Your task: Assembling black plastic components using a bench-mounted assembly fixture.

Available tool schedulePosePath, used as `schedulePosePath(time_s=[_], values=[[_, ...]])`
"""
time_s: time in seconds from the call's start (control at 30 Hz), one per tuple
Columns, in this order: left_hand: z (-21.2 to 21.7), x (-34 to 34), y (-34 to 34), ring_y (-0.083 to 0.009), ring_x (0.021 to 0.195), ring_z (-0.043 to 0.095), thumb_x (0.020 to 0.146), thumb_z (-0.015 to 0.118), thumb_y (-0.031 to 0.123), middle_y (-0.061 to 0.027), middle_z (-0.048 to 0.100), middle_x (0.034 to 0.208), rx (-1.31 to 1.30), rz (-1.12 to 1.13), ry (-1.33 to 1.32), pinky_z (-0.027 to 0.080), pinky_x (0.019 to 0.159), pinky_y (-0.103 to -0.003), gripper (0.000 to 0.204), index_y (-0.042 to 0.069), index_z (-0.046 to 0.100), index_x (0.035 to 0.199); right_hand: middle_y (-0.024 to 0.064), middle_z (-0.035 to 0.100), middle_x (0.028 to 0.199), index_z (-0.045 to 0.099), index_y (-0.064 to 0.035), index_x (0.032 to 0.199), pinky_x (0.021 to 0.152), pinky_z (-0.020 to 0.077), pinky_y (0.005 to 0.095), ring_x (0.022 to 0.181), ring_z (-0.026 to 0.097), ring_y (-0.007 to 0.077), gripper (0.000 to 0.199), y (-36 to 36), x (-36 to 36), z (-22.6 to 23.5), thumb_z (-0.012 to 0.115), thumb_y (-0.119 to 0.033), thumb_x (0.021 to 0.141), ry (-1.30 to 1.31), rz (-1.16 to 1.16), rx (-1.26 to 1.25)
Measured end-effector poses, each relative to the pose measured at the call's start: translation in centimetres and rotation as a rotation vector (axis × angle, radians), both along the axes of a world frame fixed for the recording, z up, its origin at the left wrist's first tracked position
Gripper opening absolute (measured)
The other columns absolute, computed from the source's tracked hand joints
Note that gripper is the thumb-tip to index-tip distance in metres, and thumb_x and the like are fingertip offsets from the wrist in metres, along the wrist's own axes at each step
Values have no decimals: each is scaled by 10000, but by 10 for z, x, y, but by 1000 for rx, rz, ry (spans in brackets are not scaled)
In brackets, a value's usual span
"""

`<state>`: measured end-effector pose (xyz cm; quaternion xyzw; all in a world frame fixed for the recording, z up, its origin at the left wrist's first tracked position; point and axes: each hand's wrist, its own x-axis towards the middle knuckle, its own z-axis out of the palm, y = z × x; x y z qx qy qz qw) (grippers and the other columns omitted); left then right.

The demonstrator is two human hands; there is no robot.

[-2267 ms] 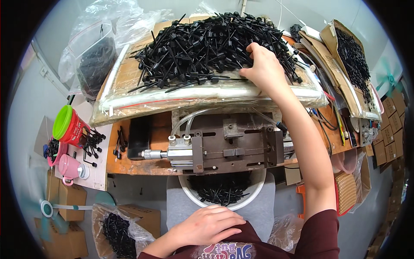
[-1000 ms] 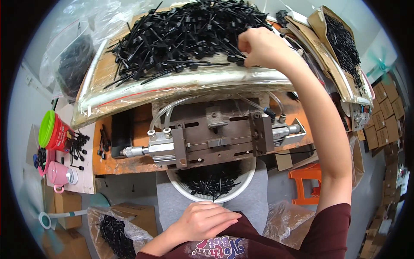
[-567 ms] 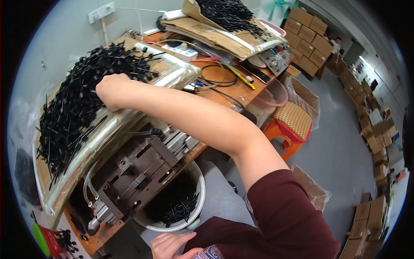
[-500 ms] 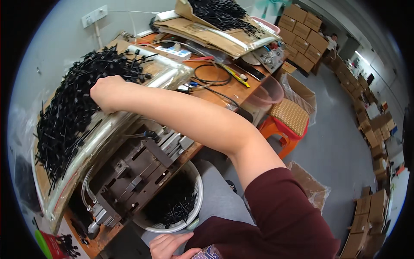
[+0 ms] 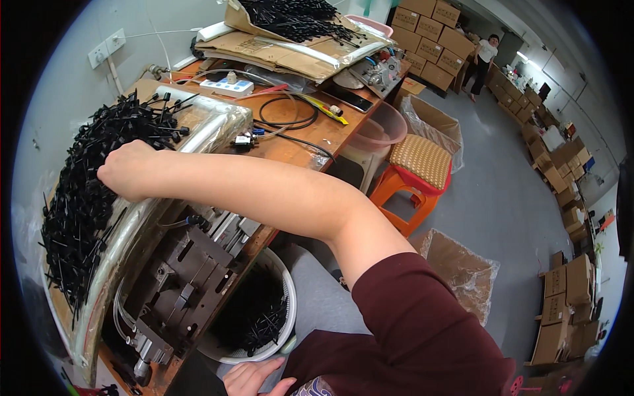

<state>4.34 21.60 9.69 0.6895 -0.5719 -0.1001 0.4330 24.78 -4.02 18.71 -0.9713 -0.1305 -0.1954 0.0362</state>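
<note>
My right hand (image 5: 130, 170) rests against a heap of thin black plastic pieces with wider heads, like cable ties (image 5: 89, 171). Its fingers are curled; their tips face into the pile, so what they grip is hidden. The heap lies on a cardboard tray (image 5: 135, 221) with a clear plastic-wrapped edge. Low in the picture, by my lap, my left hand (image 5: 252, 377) is open, thumb apart from the fingers, with nothing visible in it. Between the hands sits a dark metal fixture (image 5: 191, 277) with a cylinder and air tubes. Below it a white basket (image 5: 290, 310) holds more black pieces.
A wooden bench (image 5: 317, 142) carries a power strip (image 5: 226, 87), a black cable (image 5: 290, 112) and a phone (image 5: 349, 99). More black ties lie on stacked cardboard (image 5: 277, 56). An orange stool (image 5: 396, 198) and open cartons (image 5: 456, 264) stand right. A person (image 5: 484, 63) is far back.
The whole view has shifted, so bench and heap sit further left. My right hand stays at the pile with fingers curled. The distant person shows more fully.
</note>
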Motion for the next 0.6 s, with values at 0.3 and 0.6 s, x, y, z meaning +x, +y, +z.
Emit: schedulePosePath(time_s=[0.3, 0.6], values=[[-4, 1, -1, -304, 838, 678, 766, 705, -14, -157, 701, 933, -85, 83, -32, 533, 775, -350, 233, -14, 682, 998, 113, 633, 926, 699, -47, 802, 689, 554, 402, 833, 669, 289, 102, 1, 1, -11, 652, -71, 715, -276, 103, 54], [-8, 19, 8, -243, 964, 645, 956, 521, -23, -179, 639, 1155, -378, 730, 254, 555, 807, -315, 268, -60, 560, 1218, 81, 546, 767, 613, -48, 737, 572, 519, 346, 683, 598, 240, 92, 29, -66, -32, 610, -129, 694, -713, 379, 156]])
